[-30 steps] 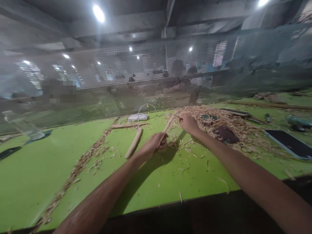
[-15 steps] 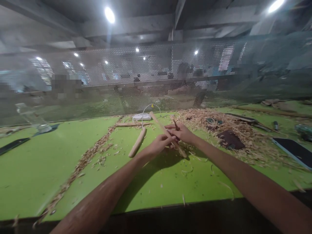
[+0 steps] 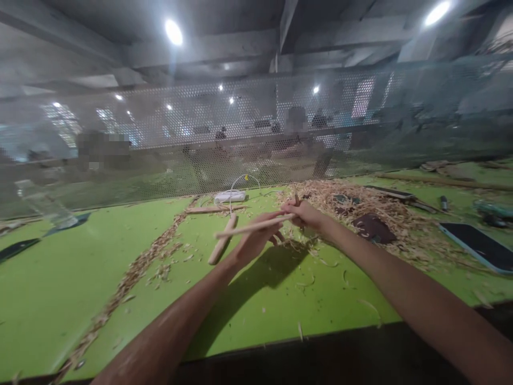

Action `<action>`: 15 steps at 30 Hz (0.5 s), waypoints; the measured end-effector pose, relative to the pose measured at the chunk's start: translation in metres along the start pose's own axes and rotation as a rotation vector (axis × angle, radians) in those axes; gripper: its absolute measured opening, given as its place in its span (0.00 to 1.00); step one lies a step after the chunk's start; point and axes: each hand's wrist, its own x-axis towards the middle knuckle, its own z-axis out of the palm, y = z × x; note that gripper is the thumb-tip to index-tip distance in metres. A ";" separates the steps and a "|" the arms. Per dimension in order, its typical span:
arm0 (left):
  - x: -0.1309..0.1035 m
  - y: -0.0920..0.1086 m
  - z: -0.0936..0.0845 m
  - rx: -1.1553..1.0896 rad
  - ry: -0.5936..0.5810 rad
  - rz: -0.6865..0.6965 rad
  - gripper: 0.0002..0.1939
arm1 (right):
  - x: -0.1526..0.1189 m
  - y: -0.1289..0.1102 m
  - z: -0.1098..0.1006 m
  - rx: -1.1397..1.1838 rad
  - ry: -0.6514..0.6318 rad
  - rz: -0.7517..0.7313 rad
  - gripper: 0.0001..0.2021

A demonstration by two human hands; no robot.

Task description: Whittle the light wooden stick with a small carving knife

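A pale wooden stick [image 3: 246, 228] passes in front of my left hand [image 3: 258, 240], its free end pointing left. The fingers of my left hand are apart and bent below the stick; no grip on it shows. My right hand [image 3: 306, 215] is closed on the stick's right end. A slim brown tool [image 3: 297, 200] also sticks up from the right hand; its working end is hidden. Behind my left hand lies a thicker rounded wooden piece [image 3: 220, 247] on the green tabletop [image 3: 248, 305].
Curled wood shavings [image 3: 320, 195] pile up at the right around a dark brown piece [image 3: 374, 228]. A phone [image 3: 476, 246] lies at far right, a clear bottle [image 3: 48, 206] at left. A white device [image 3: 230, 196] with a cable sits near the mesh screen [image 3: 240, 144].
The stick has swung from slanting across my hands to lying nearly level, pointing left. My left fingers have loosened from it, and my right hand has moved slightly right. The view has shifted a little.
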 end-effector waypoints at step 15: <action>-0.009 -0.004 0.010 -0.138 -0.389 -0.410 0.15 | 0.001 -0.018 0.004 0.045 0.568 0.070 0.27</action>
